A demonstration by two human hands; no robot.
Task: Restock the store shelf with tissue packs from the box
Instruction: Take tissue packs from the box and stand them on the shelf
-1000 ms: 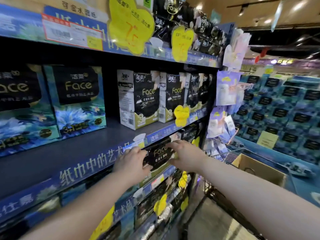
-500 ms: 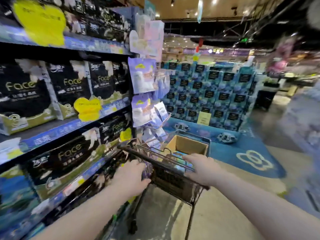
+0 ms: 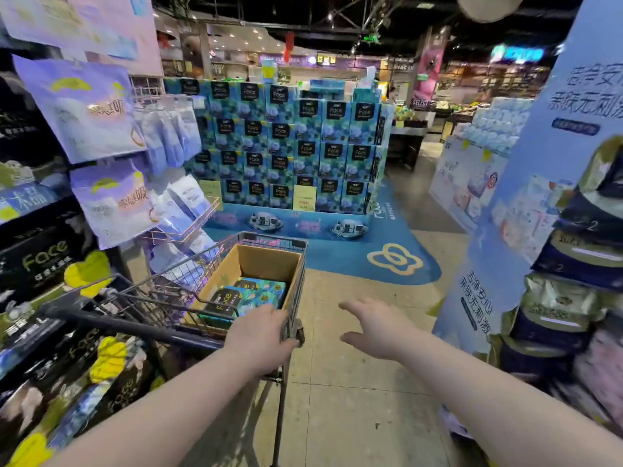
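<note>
With our left hand (image 3: 261,335) gripping the shopping cart (image 3: 296,284) rim and right hand (image 3: 374,326) spread empty, we judge the tissue packs (image 3: 247,294) in the cardboard box (image 3: 266,264) light, soft, best grasped by opposite sides.

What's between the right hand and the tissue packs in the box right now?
In the head view, the cart's wire side and the cardboard box wall stand between the open right hand and the tissue packs; otherwise only bare floor.

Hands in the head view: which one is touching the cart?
The left hand, resting on the wire shopping cart's near right corner beside the cardboard box. The right hand is spread open over bare floor, touching nothing.
</note>
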